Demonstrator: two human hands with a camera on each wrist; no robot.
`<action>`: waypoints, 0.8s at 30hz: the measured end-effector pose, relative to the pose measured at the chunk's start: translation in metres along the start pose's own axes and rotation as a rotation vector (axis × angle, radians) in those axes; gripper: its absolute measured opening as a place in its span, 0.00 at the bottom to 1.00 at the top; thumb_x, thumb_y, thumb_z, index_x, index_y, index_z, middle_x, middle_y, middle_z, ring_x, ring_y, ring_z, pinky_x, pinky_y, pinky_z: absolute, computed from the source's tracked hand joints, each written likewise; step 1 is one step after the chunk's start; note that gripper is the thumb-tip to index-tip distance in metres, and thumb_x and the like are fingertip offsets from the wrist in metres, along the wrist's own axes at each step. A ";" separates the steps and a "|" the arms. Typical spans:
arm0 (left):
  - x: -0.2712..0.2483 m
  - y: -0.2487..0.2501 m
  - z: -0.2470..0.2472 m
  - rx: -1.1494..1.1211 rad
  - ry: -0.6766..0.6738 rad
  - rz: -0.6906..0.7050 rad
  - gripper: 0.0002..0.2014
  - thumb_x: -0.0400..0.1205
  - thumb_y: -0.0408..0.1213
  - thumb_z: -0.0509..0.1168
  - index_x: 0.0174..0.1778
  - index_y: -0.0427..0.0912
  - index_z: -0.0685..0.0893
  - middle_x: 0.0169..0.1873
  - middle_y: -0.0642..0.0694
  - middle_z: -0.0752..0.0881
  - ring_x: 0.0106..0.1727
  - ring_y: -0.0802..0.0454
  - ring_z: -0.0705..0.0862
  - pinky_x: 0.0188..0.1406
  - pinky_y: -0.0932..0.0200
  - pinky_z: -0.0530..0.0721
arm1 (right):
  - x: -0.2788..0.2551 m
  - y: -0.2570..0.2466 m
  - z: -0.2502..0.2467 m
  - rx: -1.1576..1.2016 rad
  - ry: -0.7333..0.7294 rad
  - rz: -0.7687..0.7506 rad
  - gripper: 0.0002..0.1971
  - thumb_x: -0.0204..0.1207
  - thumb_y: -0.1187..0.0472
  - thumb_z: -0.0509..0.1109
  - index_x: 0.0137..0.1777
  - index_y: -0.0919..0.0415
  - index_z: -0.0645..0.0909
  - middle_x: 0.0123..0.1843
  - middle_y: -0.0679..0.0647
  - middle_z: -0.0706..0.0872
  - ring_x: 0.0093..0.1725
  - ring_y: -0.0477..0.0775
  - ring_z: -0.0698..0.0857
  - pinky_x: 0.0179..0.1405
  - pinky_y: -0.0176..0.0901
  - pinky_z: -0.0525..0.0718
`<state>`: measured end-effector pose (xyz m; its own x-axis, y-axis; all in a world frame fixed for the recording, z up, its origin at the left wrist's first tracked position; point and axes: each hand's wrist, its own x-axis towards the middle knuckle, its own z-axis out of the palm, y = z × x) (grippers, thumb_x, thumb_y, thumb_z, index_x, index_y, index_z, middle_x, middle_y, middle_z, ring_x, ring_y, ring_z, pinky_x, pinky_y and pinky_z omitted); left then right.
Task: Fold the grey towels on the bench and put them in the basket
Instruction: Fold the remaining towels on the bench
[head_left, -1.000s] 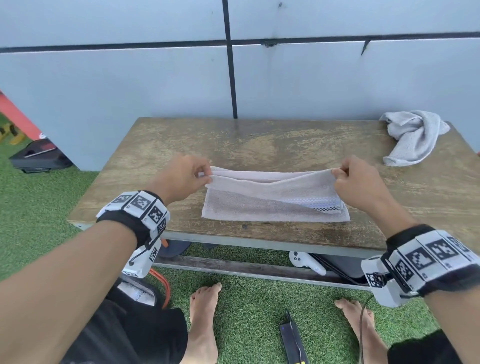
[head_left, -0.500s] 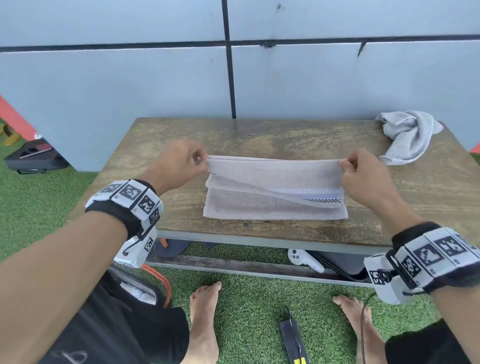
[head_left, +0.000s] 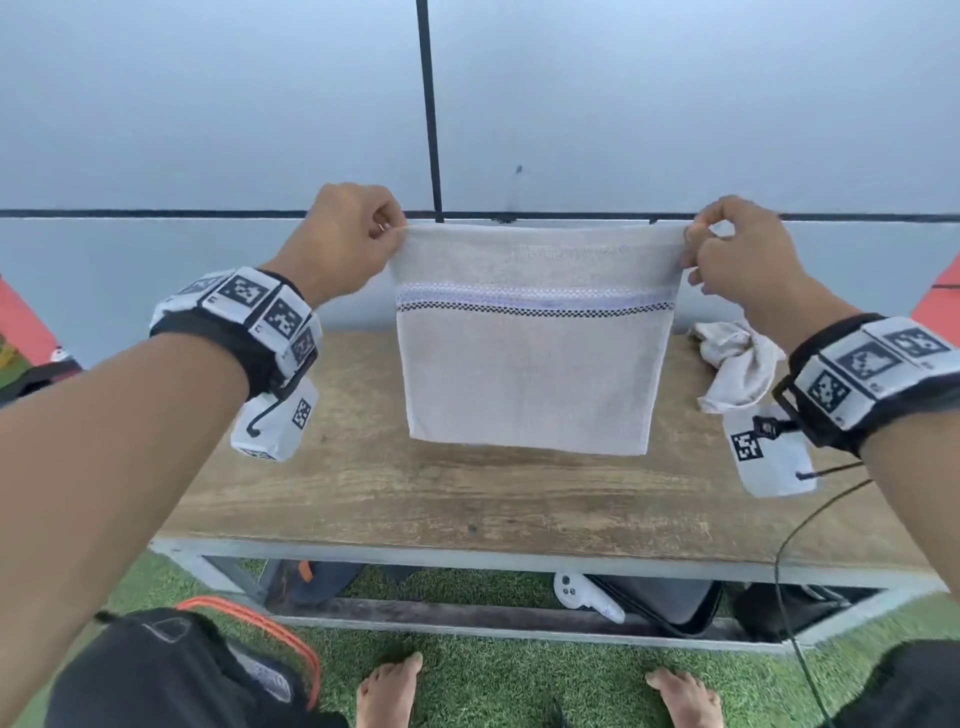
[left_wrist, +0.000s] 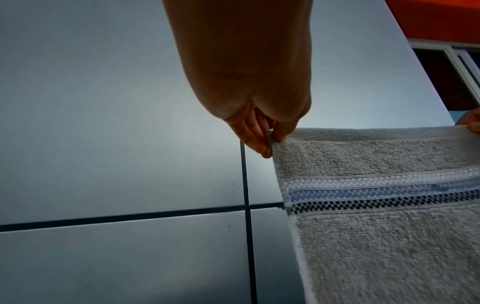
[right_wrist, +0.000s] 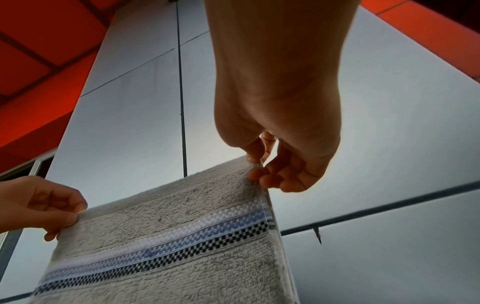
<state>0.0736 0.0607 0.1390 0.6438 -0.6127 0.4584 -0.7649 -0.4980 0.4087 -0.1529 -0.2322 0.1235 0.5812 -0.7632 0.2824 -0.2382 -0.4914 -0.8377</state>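
Note:
A grey towel (head_left: 530, 374) with a white, blue and black checked band hangs flat in the air above the wooden bench (head_left: 467, 493). My left hand (head_left: 358, 234) pinches its top left corner (left_wrist: 272, 142). My right hand (head_left: 727, 244) pinches its top right corner (right_wrist: 255, 172). The same towel (left_wrist: 389, 236) fills the lower right of the left wrist view, and the towel (right_wrist: 168, 246) fills the lower left of the right wrist view. A second grey towel (head_left: 737, 364) lies crumpled at the bench's right end. No basket is in view.
A blue-grey panelled wall (head_left: 675, 104) stands right behind the bench. Under the bench sit a white controller (head_left: 582, 597) and dark bags (head_left: 660, 603). A black cable (head_left: 784, 571) hangs from my right wrist. My bare feet (head_left: 387, 691) stand on green artificial grass (head_left: 493, 675).
Both hands have lifted the towel off the bench by its top edge, and it has opened from a folded strip into a hanging sheet.

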 end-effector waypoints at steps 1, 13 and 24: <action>0.003 0.003 -0.006 -0.007 0.021 -0.004 0.05 0.84 0.33 0.66 0.50 0.39 0.87 0.38 0.42 0.86 0.30 0.54 0.79 0.28 0.67 0.75 | 0.003 -0.010 -0.003 0.044 0.003 0.002 0.10 0.84 0.62 0.62 0.42 0.48 0.74 0.45 0.57 0.88 0.29 0.46 0.85 0.32 0.39 0.82; -0.063 -0.012 0.001 -0.109 0.017 0.061 0.10 0.86 0.32 0.64 0.62 0.42 0.86 0.49 0.47 0.86 0.49 0.47 0.83 0.53 0.52 0.84 | -0.047 0.025 -0.003 -0.069 0.013 -0.085 0.03 0.85 0.60 0.64 0.51 0.55 0.79 0.41 0.53 0.87 0.43 0.57 0.87 0.47 0.51 0.83; -0.177 -0.034 0.061 -0.027 -0.802 -0.187 0.05 0.85 0.40 0.67 0.46 0.52 0.88 0.46 0.51 0.90 0.47 0.57 0.85 0.54 0.55 0.81 | -0.151 0.114 0.003 -0.336 -0.588 0.140 0.10 0.87 0.63 0.64 0.43 0.63 0.77 0.42 0.61 0.86 0.40 0.58 0.82 0.41 0.50 0.76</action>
<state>-0.0159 0.1486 -0.0036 0.5414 -0.7783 -0.3181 -0.6390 -0.6268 0.4459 -0.2655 -0.1714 -0.0166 0.8300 -0.5213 -0.1982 -0.5152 -0.5804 -0.6306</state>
